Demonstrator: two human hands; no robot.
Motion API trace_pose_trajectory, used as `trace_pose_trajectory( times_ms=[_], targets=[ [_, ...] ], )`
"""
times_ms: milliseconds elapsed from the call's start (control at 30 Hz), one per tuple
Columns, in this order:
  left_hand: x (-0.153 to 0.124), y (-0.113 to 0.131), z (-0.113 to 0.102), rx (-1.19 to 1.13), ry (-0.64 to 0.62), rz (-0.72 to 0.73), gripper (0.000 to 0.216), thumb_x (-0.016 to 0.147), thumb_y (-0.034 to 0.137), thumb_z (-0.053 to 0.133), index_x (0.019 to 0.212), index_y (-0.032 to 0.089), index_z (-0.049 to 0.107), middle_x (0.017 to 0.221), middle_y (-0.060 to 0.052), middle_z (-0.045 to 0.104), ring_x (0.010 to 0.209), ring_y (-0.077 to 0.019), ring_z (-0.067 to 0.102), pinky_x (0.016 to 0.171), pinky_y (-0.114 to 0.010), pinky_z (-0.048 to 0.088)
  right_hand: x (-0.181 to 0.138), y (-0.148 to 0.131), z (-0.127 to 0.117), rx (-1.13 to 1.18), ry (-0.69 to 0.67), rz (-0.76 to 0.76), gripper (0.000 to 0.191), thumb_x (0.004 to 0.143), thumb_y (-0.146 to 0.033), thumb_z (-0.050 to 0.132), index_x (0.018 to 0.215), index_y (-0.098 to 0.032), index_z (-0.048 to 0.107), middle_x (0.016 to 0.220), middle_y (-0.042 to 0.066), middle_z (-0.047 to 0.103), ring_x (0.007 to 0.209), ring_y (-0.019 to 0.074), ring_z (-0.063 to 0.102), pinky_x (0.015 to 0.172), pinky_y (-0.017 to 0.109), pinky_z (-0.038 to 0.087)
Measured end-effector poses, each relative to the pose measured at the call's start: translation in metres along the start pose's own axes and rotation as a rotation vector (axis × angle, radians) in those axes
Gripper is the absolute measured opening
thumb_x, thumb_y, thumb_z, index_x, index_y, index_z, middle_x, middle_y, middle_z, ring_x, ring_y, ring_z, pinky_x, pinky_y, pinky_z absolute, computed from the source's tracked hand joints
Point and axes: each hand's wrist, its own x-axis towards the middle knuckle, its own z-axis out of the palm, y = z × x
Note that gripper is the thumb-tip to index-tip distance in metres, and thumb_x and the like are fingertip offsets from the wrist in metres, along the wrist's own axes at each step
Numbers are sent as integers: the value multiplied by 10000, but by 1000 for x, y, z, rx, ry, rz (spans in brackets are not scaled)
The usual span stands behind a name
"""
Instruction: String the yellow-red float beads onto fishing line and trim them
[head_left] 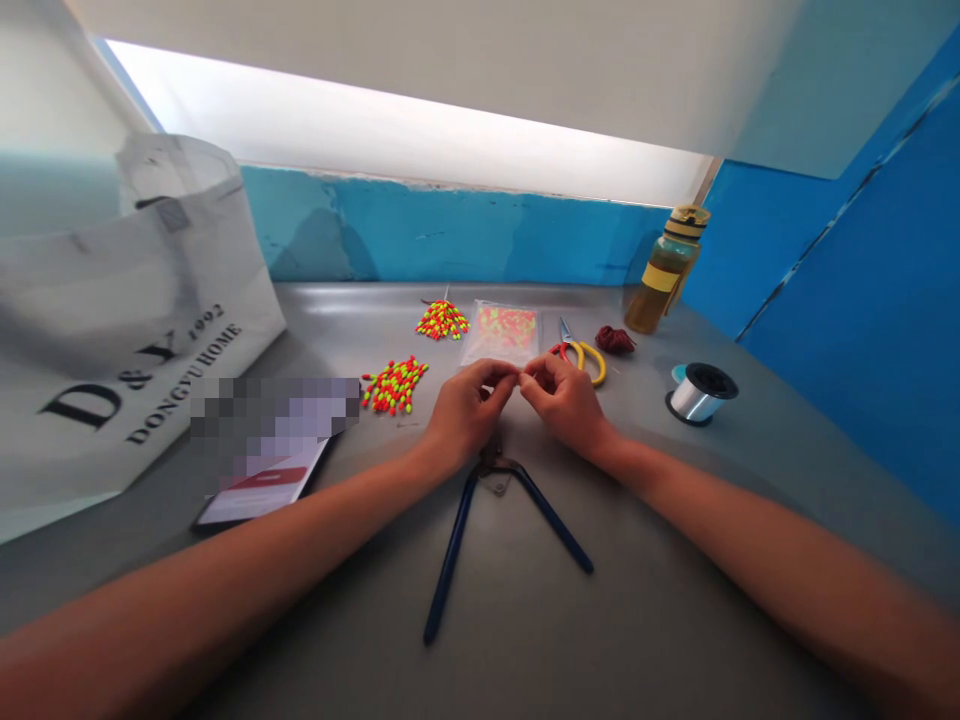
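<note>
My left hand and my right hand meet fingertip to fingertip above the grey table. Both pinch something tiny between thumb and fingers; it is too small to make out. Just under the hands lie blue-handled pliers with their handles spread toward me. A pile of red-and-yellow beads lies left of my left hand. A second bead pile and a clear bag of beads lie beyond the hands.
Yellow-handled scissors and a dark red cord bundle sit behind my right hand. A spool of clear line and an amber bottle stand at the right. A white tote bag and a phone occupy the left.
</note>
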Motion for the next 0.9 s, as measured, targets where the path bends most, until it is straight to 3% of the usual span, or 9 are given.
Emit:
trace_pose_trajectory(
  times_ms=[900],
  targets=[
    [4,-6,-1,-142,5,-82,178,884,352,568,939,206,653,873,-44,739,780,-187,687,708,-315,540,1,2,1,62,-69,40,108,800,-291,627,759,-195,599,665,-13,602,557,113,483,527,247,361]
  ],
)
